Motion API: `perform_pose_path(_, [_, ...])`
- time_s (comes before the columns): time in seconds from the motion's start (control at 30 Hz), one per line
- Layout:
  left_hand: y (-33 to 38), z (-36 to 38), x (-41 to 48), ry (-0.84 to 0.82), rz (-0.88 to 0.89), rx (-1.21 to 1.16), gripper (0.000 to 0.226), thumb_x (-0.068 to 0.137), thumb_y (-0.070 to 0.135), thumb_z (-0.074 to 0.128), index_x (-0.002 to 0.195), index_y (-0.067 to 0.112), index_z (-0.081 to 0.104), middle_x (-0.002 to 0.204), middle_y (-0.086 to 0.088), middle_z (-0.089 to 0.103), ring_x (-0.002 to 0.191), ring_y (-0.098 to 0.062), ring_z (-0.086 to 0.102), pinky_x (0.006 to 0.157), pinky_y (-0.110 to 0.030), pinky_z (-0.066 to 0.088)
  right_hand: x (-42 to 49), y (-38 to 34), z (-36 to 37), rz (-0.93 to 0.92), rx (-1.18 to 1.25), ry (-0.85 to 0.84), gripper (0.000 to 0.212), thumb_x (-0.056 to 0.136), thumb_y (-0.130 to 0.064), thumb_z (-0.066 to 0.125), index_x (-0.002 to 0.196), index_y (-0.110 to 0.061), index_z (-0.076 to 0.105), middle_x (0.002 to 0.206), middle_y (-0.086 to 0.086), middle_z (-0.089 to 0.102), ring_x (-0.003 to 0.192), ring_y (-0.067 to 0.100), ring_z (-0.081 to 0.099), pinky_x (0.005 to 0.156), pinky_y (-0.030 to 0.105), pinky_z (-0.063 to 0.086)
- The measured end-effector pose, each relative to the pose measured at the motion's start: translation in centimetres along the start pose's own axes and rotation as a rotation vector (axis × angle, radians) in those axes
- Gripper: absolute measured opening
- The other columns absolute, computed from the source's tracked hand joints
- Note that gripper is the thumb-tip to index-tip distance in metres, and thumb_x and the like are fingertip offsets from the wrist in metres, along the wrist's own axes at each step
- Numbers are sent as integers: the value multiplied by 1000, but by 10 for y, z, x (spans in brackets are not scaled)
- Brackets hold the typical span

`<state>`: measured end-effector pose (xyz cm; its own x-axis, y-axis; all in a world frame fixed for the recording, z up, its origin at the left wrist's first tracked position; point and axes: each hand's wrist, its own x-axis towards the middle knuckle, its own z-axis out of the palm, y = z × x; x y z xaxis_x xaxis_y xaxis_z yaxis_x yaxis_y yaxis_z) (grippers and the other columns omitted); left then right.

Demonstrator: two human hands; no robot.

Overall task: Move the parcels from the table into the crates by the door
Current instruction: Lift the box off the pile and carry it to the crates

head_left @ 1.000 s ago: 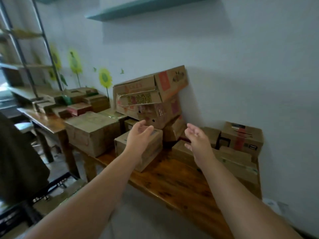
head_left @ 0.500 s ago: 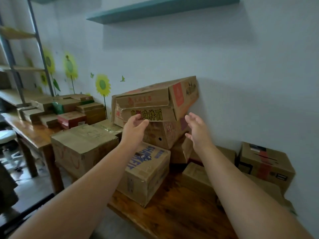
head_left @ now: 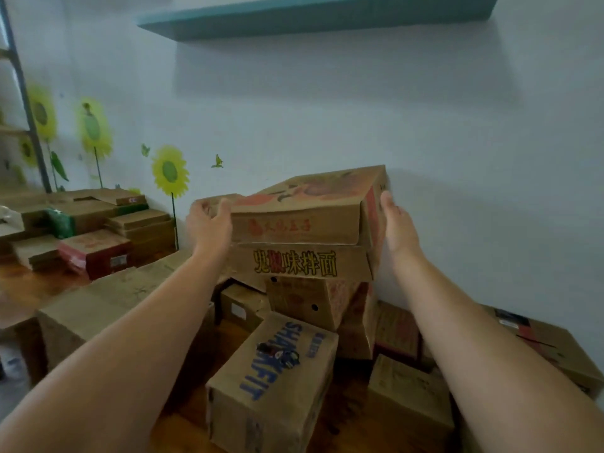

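Left hand [head_left: 209,223] grips, right hand [head_left: 397,223] presses top box [head_left: 300,220].

Wall [head_left: 457,152] close behind the top box [head_left: 300,223]; open air above it.

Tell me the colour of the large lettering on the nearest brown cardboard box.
Blue lettering on the brown cardboard box, seen best in the head view.
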<state>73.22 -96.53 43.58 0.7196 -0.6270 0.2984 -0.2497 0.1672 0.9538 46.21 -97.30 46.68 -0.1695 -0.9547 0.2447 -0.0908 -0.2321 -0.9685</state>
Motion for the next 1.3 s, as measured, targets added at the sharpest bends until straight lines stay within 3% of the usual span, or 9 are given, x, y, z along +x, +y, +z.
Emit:
perform_pose_path(0.07, [-14,1,26,-59,-101,10,65,88,53,49,138,14,38,136,-11,49,121,-31,49,101,-45,39,6,-3,10,43,-14,-14,117,52,-90,41,148,-24,32,153,6,34,139,27,33,115,49,25])
perform_pose_path(0.23, [-32,14,71,-361,-201,44,80,86,67,39,142,9,36,141,-14,43,123,-34,45,100,-42,37,20,-2,29,227,4,4,95,68,-87,42,143,-28,42,150,8,39,134,30,39,111,51,29])
perform_pose_path(0.33, [-37,18,85,-536,-353,-161,86,81,71,47,143,13,35,144,-11,42,128,-33,41,103,-44,34,18,-6,39,299,-24,42,83,70,-83,47,128,-24,57,113,4,66,98,27,62,71,41,52])
perform_pose_path(0.43, [-45,20,95,-593,-435,-260,81,82,62,55,144,17,31,147,-11,37,131,-34,37,104,-49,33,13,-7,47,329,-13,67,51,77,-72,51,89,-24,65,59,1,70,51,22,66,40,27,48])
perform_pose_path(0.57, [-50,21,102,-604,-365,-260,77,84,47,62,147,21,25,146,-8,36,126,-33,41,100,-54,39,10,1,50,307,121,110,38,81,-61,54,83,-25,65,55,0,69,45,17,66,38,26,49])
perform_pose_path(0.73, [-52,11,99,-648,-407,-381,80,86,40,62,149,25,16,149,-5,32,128,-30,39,100,-53,39,-5,13,51,245,238,138,34,79,-56,58,85,-23,68,67,3,73,57,21,70,59,29,50])
perform_pose_path(0.93, [-37,-9,87,-674,-346,-417,54,86,43,60,132,20,44,131,-4,50,110,-23,51,83,-38,44,-41,17,34,131,380,179,29,84,-47,56,92,-23,70,82,4,75,79,25,68,75,37,52])
perform_pose_path(1.13, [-10,-32,29,-844,-438,-550,44,79,60,59,109,29,57,105,3,66,95,-16,59,68,-34,48,-93,2,-12,-7,427,182,27,88,-41,50,103,-27,67,85,-1,76,72,15,72,55,27,55])
perform_pose_path(1.3, [11,-47,-34,-988,-422,-568,41,82,72,42,98,40,63,98,8,70,95,-15,61,64,-34,50,-147,-3,-61,12,464,240,27,87,-42,51,98,-26,69,86,1,75,72,17,72,59,30,55])
